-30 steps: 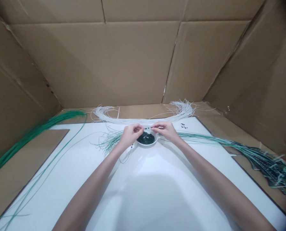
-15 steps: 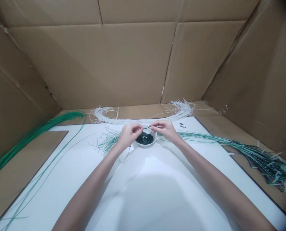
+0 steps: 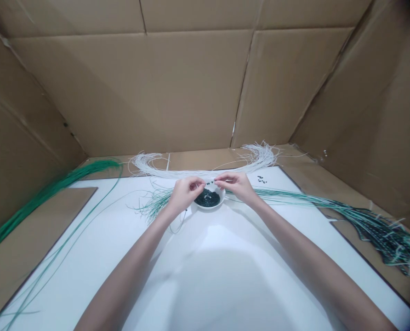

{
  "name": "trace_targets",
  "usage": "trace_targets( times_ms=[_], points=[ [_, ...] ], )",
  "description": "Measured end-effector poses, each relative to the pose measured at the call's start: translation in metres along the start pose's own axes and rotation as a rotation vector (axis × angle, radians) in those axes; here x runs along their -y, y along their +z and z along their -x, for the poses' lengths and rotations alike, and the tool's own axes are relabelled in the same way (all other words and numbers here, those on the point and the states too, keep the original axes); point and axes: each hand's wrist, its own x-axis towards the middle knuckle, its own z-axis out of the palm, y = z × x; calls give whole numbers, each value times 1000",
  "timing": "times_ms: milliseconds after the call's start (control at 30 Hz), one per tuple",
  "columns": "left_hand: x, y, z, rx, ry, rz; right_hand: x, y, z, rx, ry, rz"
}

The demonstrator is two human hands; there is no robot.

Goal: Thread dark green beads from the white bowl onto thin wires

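A short row of dark green beads (image 3: 210, 183) spans the gap between my two hands, over a small white bowl (image 3: 212, 208). My left hand (image 3: 187, 191) pinches the left end of this beaded strand. At the other end, the fingertips of my right hand (image 3: 235, 185) are closed on the strand. The thread itself is too thin to make out clearly. Many loose dark beads (image 3: 207, 198) lie in the bowl. Behind my left wrist, the loose ends of green threads (image 3: 155, 204) fan out on the white board.
White threads (image 3: 191, 174) curve along the back edge of the white board (image 3: 212, 285). Green threads (image 3: 53, 197) lie at left. On the right, a beaded bundle (image 3: 384, 234) spreads over cardboard. Several stray beads (image 3: 262, 179) sit at back right. Cardboard walls (image 3: 191, 92) enclose the space.
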Motion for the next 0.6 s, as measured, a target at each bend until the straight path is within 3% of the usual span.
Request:
trace_targets(
  times_ms=[600],
  points=[
    [-3,-1,1,7,10,-36,0,0,0,-4,4,7]
  ],
)
